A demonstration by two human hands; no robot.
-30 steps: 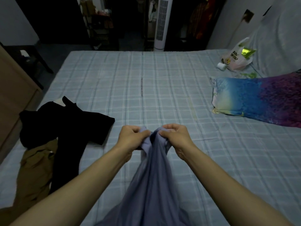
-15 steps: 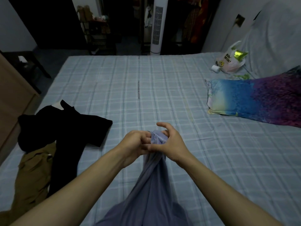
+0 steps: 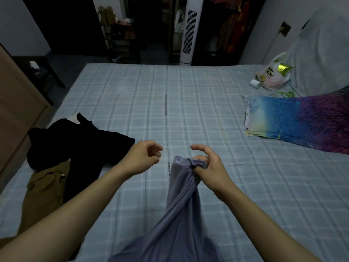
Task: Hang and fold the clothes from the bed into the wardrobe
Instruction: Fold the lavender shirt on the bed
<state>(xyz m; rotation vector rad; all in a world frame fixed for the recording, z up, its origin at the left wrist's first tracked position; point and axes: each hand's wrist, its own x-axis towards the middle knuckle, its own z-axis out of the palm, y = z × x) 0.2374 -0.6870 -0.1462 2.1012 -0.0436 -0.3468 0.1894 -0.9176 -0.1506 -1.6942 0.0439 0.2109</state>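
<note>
A grey-purple garment (image 3: 177,208) hangs bunched in front of me over the checked bed (image 3: 170,103). My right hand (image 3: 209,167) grips its top edge with the lower fingers, while the index finger and thumb stick out free. My left hand (image 3: 145,157) hovers a short way to the left of the cloth, fingers loosely curled and holding nothing. A black garment (image 3: 79,146) lies spread on the bed's left side, with a brown garment (image 3: 43,191) partly under it.
A colourful pillow (image 3: 298,123) lies at the right, with a plastic bag (image 3: 272,74) behind it. A white tower fan (image 3: 189,31) stands past the bed's far edge beside a dark open wardrobe (image 3: 232,25) with hanging clothes. A wooden cabinet (image 3: 13,103) flanks the left side.
Both hands held the garment's top together. Now my left hand has let go and moved left, and my right hand alone holds the cloth, shifted slightly right.
</note>
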